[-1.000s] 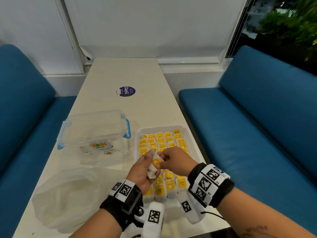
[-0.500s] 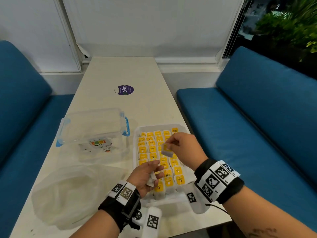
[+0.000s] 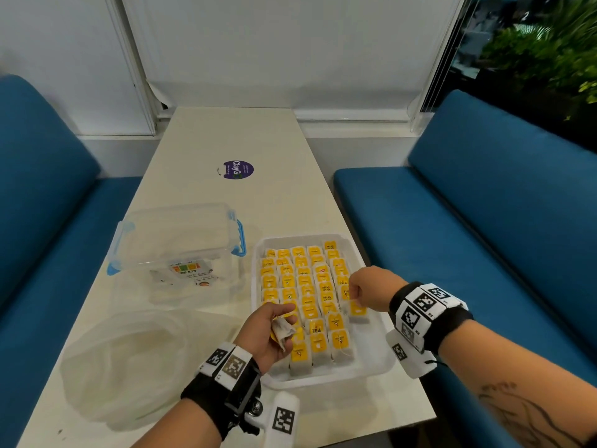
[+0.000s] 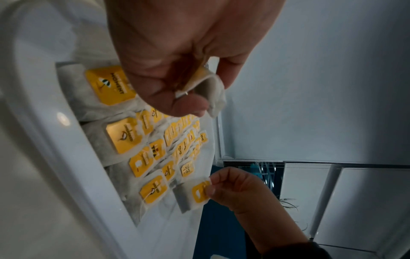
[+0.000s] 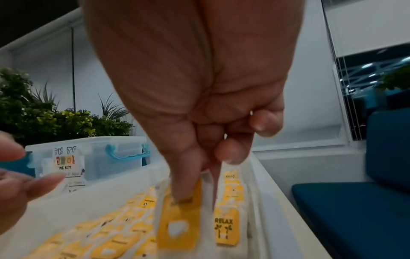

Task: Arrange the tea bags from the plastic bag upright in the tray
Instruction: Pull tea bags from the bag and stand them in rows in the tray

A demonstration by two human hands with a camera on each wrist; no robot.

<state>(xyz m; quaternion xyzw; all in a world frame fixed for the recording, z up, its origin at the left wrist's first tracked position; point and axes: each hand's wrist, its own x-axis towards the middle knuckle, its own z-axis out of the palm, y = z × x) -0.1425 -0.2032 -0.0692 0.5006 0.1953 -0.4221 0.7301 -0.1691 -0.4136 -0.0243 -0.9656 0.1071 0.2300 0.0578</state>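
The right hand (image 3: 368, 291) pinches one tea bag (image 3: 358, 310) by its top edge and holds it at the right side of the tray (image 3: 376, 367), just near the last bag of the rightmost column. To seat it well, it should go down straight, yellow label facing near like its neighbours, and lean against the bag behind before the pinch lets go; otherwise it will likely flop flat into the bare strip. The left hand (image 3: 269, 334) curls around more bags (image 3: 284, 331) over the tray's near left rows. How many it holds is hidden by the fingers. The plastic bag (image 3: 129, 367) lies left on the table (image 3: 232, 140); whether any bags remain inside is unclear.
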